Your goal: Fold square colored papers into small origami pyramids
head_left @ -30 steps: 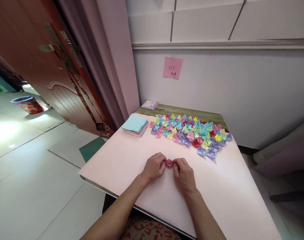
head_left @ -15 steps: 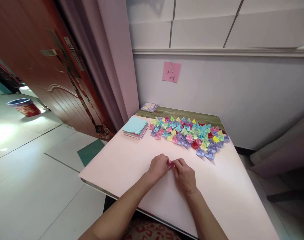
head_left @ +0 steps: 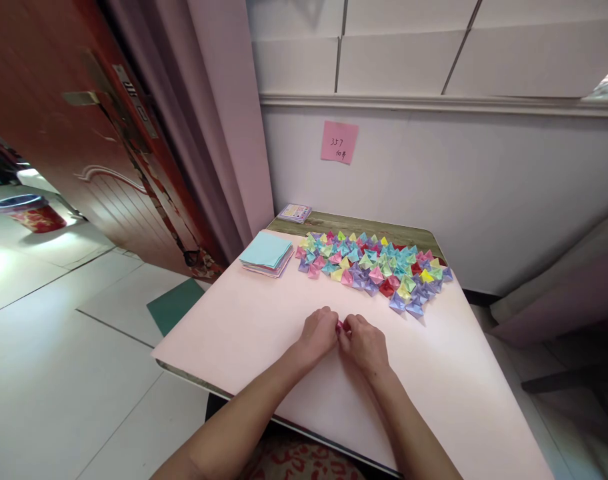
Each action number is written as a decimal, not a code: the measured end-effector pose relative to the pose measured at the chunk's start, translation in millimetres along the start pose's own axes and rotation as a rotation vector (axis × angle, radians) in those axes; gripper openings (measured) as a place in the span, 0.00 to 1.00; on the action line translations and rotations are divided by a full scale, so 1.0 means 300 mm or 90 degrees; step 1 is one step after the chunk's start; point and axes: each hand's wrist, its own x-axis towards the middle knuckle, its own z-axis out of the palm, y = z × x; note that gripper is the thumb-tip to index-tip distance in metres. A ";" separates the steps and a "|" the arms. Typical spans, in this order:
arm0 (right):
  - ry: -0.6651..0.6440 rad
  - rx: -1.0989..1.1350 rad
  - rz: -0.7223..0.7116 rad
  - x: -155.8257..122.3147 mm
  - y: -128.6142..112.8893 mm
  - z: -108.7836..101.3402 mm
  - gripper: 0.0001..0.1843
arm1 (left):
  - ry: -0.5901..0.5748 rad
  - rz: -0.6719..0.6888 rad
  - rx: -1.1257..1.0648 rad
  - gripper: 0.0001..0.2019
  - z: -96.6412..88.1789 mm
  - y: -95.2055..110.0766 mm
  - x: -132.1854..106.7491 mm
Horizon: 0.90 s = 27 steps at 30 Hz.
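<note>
My left hand (head_left: 318, 333) and my right hand (head_left: 368, 343) meet over the pale pink table top (head_left: 244, 320), fingers curled inward. Between the fingertips they pinch a small pink folded paper piece (head_left: 340, 326), mostly hidden by the fingers. Beyond my hands lies a wide spread of several folded paper shapes (head_left: 374, 267) in pink, blue, green, yellow, purple and red. A stack of square paper sheets (head_left: 267, 253) with a light blue top sheet rests at the left of that spread.
A small printed packet (head_left: 295, 213) lies at the table's far left corner by the wall. A pink note (head_left: 339, 142) is stuck on the white wall. A curtain (head_left: 219, 120) and a red-brown door (head_left: 84, 133) stand left; a green mat (head_left: 177, 305) lies on the floor.
My hands have closed in on each other, so less of the pink piece shows between the fingers. The view has shifted slightly to the right.
</note>
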 end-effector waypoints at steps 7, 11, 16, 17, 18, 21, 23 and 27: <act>-0.049 -0.004 0.027 0.023 -0.013 -0.016 0.10 | -0.021 -0.003 0.005 0.11 -0.027 0.011 0.006; -0.072 0.040 0.048 0.034 -0.016 -0.026 0.08 | -0.022 0.005 0.009 0.11 -0.036 0.015 0.009; -0.052 0.168 0.071 0.026 0.003 -0.016 0.10 | -0.025 0.010 0.006 0.11 -0.036 0.011 0.011; -0.048 0.186 0.071 0.023 0.007 -0.013 0.12 | -0.025 0.012 0.003 0.11 -0.036 0.009 0.012; -0.044 0.201 0.072 0.021 0.011 -0.011 0.13 | -0.025 0.014 0.000 0.11 -0.036 0.006 0.012; -0.031 0.232 0.077 0.019 0.019 -0.007 0.15 | -0.027 0.020 -0.009 0.12 -0.033 -0.003 0.014; -0.024 0.245 0.077 0.020 0.024 -0.006 0.16 | -0.029 0.021 -0.014 0.12 -0.028 -0.009 0.016; -0.023 0.247 0.075 0.024 0.028 -0.004 0.17 | -0.030 0.009 -0.019 0.11 -0.014 -0.010 0.023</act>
